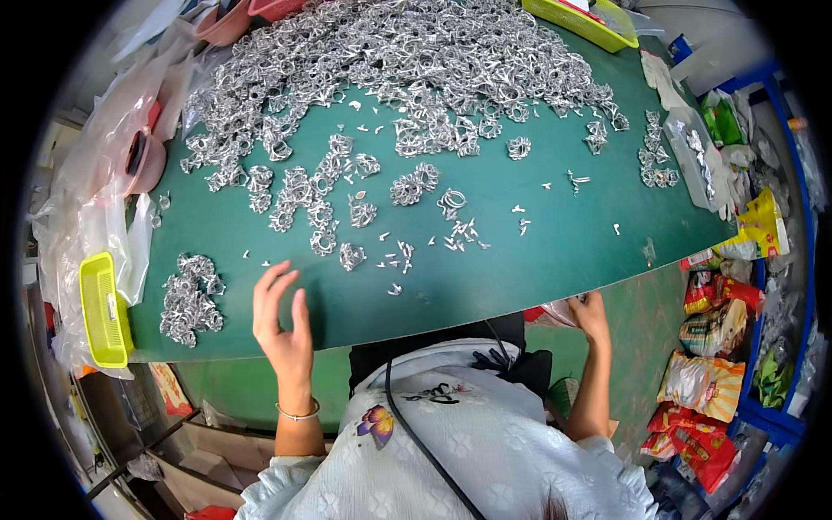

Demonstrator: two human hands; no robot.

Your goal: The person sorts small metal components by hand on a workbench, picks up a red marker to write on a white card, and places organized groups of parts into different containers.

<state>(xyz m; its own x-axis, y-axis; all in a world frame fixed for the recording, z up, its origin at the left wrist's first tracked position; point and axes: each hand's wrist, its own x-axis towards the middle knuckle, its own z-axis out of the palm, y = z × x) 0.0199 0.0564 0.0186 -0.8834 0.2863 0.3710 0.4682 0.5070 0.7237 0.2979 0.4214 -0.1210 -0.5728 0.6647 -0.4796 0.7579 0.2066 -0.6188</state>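
Note:
My left hand (282, 325) is over the near left edge of the green table (485, 290), thumb and fingers apart with nothing between them. To its left lies a small heap of silvery ring-shaped metal pieces (191, 299). A single openwork metal piece (352, 256) lies just beyond its fingertips, near several tiny metal bits (405, 253). My right hand (591, 316) is at the table's near right edge, with fingers curled against whitish clear plastic (559, 313). Something red shows beside that plastic. The table edge partly hides what this hand grips.
A big pile of silvery pieces (399, 61) covers the table's far side. A yellow-green basket (106, 308) stands at the left edge, below a pink container (147, 163). At right are a clear tray (691, 152) and a blue shelf (793, 217) beside colourful packets (702, 381).

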